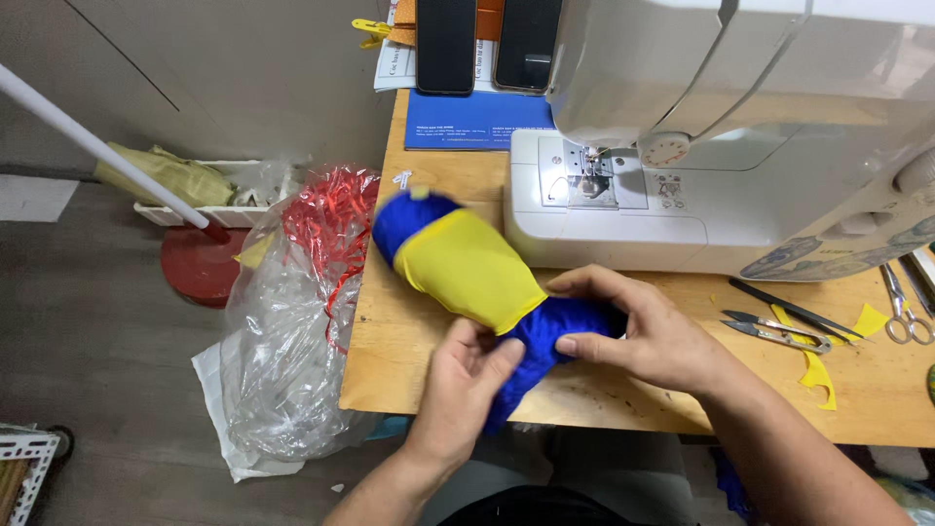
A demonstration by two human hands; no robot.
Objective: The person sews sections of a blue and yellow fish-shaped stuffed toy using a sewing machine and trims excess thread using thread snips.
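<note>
A blue and yellow fabric piece (pixel 467 268) lies across the wooden table (pixel 623 390), in front of a white sewing machine (pixel 721 146). My left hand (pixel 467 385) grips its blue lower end from below, thumb pressed on the cloth. My right hand (pixel 633 326) holds the blue fabric from the right, fingers curled over it. The far blue end near the table's left edge looks blurred. The yellow panel sits on top, between the blue parts.
Thread snips (pixel 779 331), scissors (pixel 906 307) and yellow scraps (pixel 818 375) lie at the right. Two dark phones (pixel 446 44) and a blue booklet (pixel 477 122) sit at the back. A clear plastic bag with red ribbon (pixel 302 292) stands on the floor, left of the table.
</note>
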